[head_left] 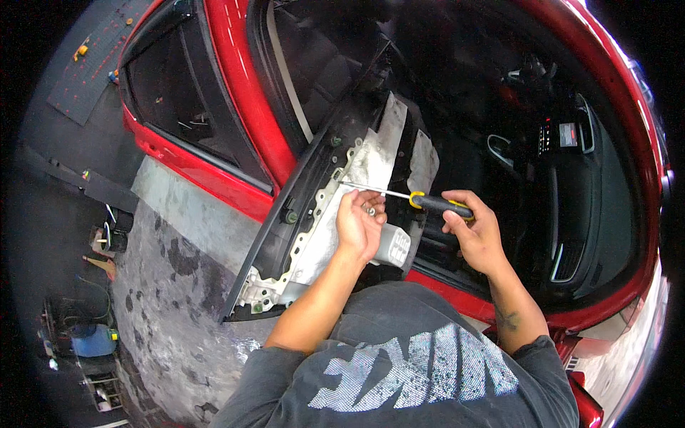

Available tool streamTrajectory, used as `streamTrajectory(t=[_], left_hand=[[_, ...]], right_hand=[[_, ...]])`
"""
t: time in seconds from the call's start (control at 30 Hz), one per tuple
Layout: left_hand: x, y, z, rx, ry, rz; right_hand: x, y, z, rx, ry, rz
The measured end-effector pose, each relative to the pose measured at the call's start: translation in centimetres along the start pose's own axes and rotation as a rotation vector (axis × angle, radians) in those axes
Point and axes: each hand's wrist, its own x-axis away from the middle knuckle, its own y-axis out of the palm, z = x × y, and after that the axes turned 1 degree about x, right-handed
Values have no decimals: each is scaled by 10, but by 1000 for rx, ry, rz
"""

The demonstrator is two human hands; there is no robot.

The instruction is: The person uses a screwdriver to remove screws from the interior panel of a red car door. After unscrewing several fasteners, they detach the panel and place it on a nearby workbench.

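Observation:
My right hand (474,230) grips a screwdriver by its black and yellow handle (444,205). The thin metal shaft (396,193) points left, its tip at the perforated edge of a pale plastic strip (311,227). That strip runs along a black car door trim panel (275,207), lying with its inner side up. Curled just below the shaft is my left hand (362,227), over the panel; a small shiny metal piece shows among its fingers, too small to name. Whitish lining sheets (380,153) cover part of the panel, and a white plastic block (394,246) sits beside my left wrist.
The red car's open doorway surrounds the panel's right side, with the dark dashboard (571,207) beyond. A red rear door (193,171) stands at upper left. A worn grey covering (178,285) lies left of the panel; a blue container (94,341) and tools stand farther left.

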Motion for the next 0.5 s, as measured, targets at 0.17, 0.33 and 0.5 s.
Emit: streamTrajectory(t=[0.17,0.33,0.5], left_hand=[[-35,20,10,-30,101,-130],[-46,28,15,-17,130,-101],[-47,25,16,-3,134,-95]], right_hand=[[-25,2,-9,58,-64,46],[-41,8,-9,79,-76,55],[-51,5,-11,112,-94,28]])
